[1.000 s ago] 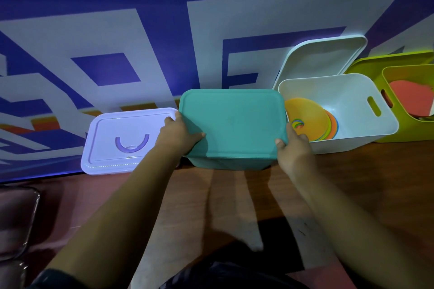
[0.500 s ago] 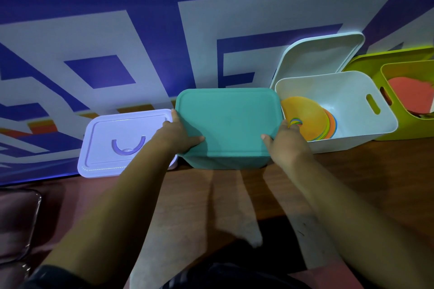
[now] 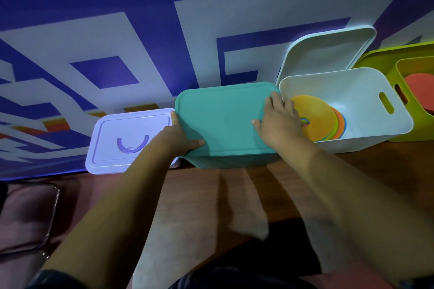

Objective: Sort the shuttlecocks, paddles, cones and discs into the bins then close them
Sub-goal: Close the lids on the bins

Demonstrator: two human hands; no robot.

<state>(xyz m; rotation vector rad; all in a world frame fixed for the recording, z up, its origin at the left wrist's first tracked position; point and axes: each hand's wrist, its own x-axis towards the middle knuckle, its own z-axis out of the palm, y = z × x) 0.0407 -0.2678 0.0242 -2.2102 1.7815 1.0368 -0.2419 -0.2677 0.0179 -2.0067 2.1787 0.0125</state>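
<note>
Both forearms are seen bare, right down to the left hand (image 3: pixel 180 141) and the right hand (image 3: pixel 277 119). At the lower left a dark sleeve (image 3: pixel 54 278) is caught at the frame's edge; whether it is rolled or cut short cannot be told. Dark clothing (image 3: pixel 234 277) is glimpsed low in the middle, its fabric and cut lost in shadow.

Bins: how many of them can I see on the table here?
4: a lilac bin at the left, a teal bin next to it, a white bin holding discs, a green bin at the right edge, partly out of view.
</note>
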